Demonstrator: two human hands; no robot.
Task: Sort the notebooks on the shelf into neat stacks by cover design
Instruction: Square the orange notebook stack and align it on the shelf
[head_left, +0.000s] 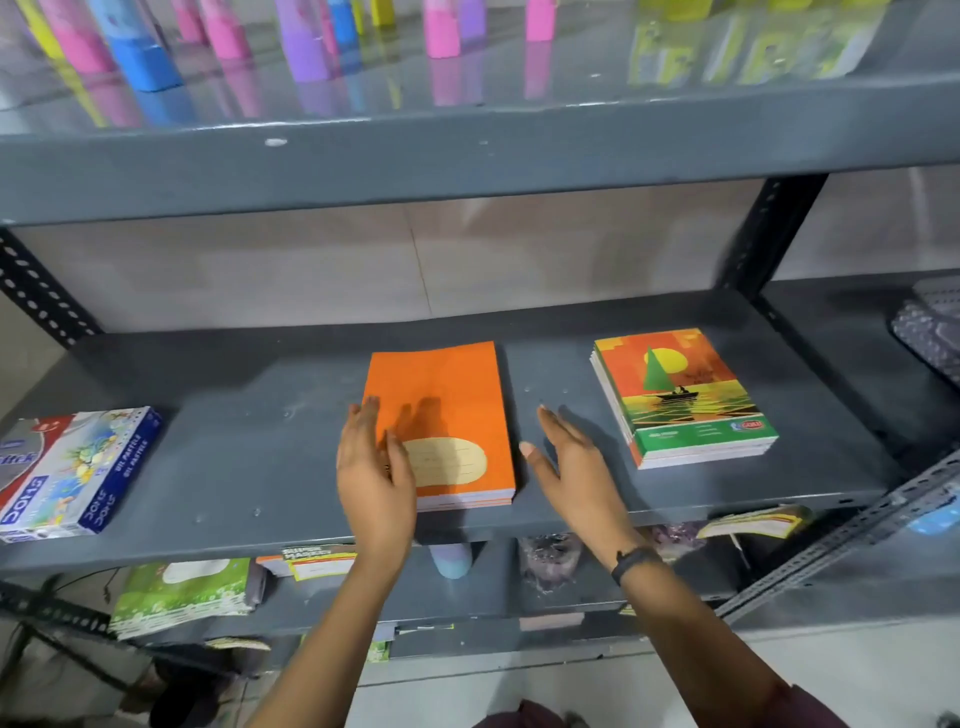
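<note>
Both hands are spread and hold nothing: the left hand and right hand flank the orange stack near the shelf's front edge. I judge it is being squared; next, press both sides evenly.

Open hands flanking orange notebooks

Bare shelf lies open between the crayon box and the orange stack. A narrower clear strip separates that stack from the sailboat stack. The upper shelf limits headroom.
</note>
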